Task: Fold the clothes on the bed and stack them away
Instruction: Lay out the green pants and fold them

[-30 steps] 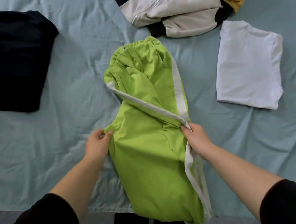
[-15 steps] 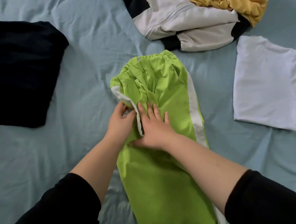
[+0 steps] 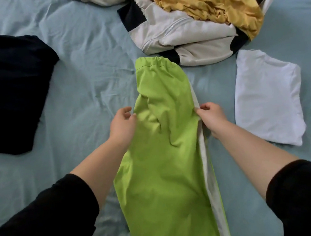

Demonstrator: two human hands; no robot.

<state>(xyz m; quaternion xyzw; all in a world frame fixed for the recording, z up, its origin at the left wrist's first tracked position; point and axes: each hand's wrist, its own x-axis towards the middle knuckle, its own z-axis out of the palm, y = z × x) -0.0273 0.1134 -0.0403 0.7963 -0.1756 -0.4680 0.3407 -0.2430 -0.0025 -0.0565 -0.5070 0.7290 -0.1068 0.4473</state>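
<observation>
Lime green trousers (image 3: 166, 155) with a white side stripe lie lengthwise on the light blue bed sheet (image 3: 82, 91), elastic waistband at the far end. My left hand (image 3: 121, 124) pinches the left edge of the trousers near the middle, with the other fingers loosely curled. At the right edge my right hand (image 3: 211, 115) pinches the white stripe. Both hands sit level with each other, one on each side of the fabric.
A folded white shirt (image 3: 267, 98) lies at the right. A folded black garment (image 3: 8, 91) lies at the left. At the far end sits a loose heap: a white and black jacket (image 3: 184, 36) with a mustard yellow garment (image 3: 212, 8) on top.
A second ago the hands held a folded-over flap; then both pressed on the middle of the trousers. Now they have moved apart to the two side edges and the trousers lie straighter.
</observation>
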